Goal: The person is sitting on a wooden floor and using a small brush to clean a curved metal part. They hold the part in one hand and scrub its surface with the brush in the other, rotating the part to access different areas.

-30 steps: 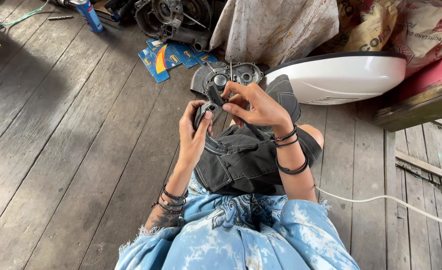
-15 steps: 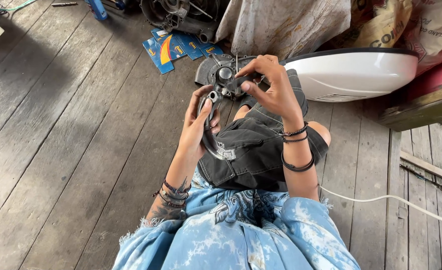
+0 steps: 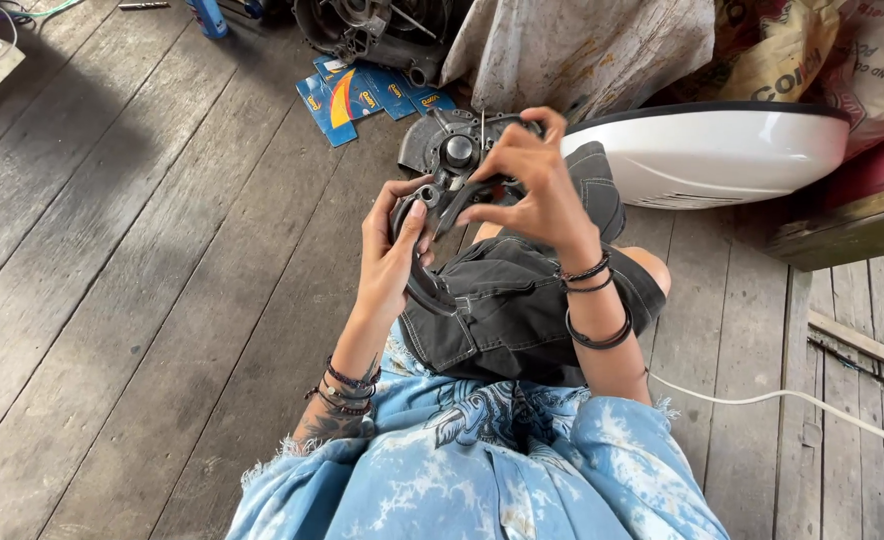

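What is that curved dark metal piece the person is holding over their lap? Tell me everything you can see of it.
The curved dark metal piece looks like a grey, worn arc, shaped like a half ring, with a round eye at its upper end and a pale patch near its lower end. It is held roughly upright above the dark shorts. The left hand grips its upper part, thumb by the eye; the right hand presses a second dark part against its top. How the two join is hidden.

Head camera, steeply down, close
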